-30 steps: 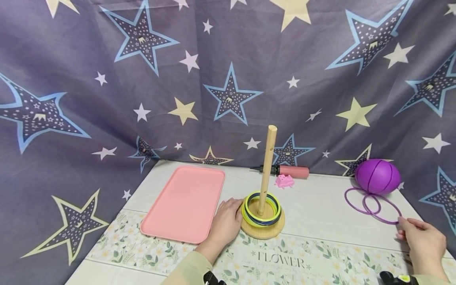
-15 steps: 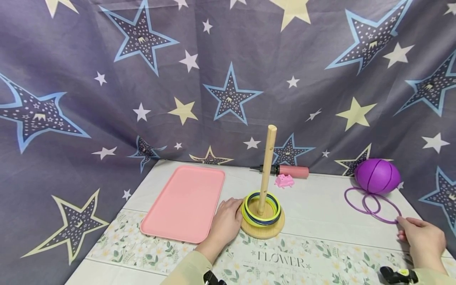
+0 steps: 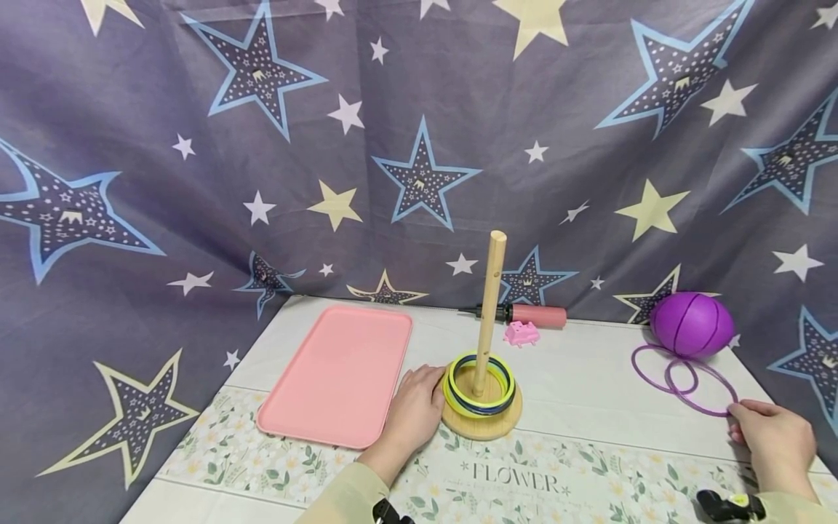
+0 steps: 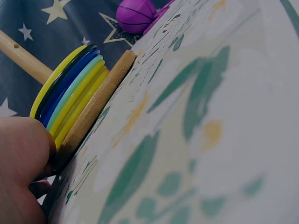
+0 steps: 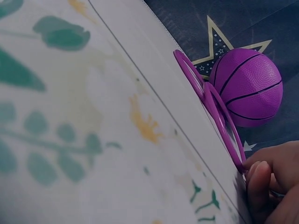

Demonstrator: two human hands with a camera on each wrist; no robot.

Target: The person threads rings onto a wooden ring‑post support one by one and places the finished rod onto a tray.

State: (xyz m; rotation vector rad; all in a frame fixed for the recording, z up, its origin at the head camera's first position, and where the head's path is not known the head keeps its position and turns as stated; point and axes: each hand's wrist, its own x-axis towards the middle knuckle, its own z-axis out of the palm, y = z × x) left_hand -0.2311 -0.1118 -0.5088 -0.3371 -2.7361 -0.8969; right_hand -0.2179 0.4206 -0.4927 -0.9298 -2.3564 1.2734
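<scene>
A wooden ring-toss stand (image 3: 487, 306) with an upright peg and round base stands mid-table. Several yellow, blue, dark and light green rings (image 4: 74, 88) lie stacked around its peg. My left hand (image 3: 414, 407) grips the left edge of the base, close against the stack; some of its fingers are hidden. At the right, two thin purple rings (image 5: 219, 112) overlap on the tablecloth. My right hand (image 3: 775, 440) pinches the near edge of the nearer purple ring (image 3: 710, 370) between thumb and fingertips. A purple ball (image 3: 692, 324) with black lines sits just behind the rings.
A pink tray (image 3: 337, 375) lies left of my left hand. At the back are a pink-and-black hand pump (image 3: 537, 316) and a small pink toy (image 3: 521, 333). A star-patterned curtain (image 3: 294, 153) rises behind the table.
The pinched purple ring's near edge has shifted very slightly toward me. Both hands keep nearly the same place; the stand, tray and ball stay put.
</scene>
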